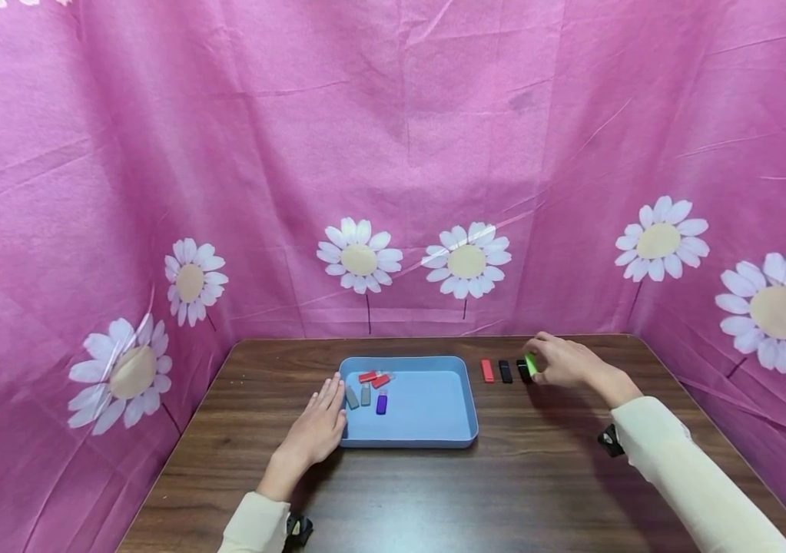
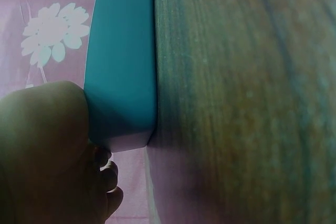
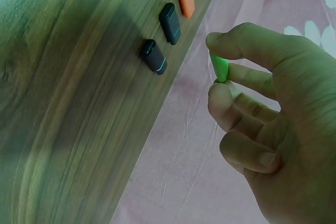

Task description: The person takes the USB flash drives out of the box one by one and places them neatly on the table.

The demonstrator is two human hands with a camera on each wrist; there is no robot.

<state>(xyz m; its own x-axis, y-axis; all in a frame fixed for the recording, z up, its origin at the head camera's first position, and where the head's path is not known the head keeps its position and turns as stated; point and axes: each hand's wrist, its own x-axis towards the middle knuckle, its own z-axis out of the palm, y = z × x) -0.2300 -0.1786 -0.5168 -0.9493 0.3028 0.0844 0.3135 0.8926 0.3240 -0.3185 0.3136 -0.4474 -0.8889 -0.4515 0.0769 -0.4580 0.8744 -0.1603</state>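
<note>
My right hand pinches a bright green USB flash drive between thumb and fingers; in the right wrist view it is lifted off the table. Two black flash drives and a red flash drive lie in a row on the table, just left of that hand. My left hand rests with extended fingers against the left side of a blue tray. Inside the tray's left part are two red flash drives, two grey ones and a purple one.
The brown wooden table bears the tray and the row of drives. Pink cloth printed with white daisies hangs behind the table and along both sides. A few tiny bits lie near the table's back left.
</note>
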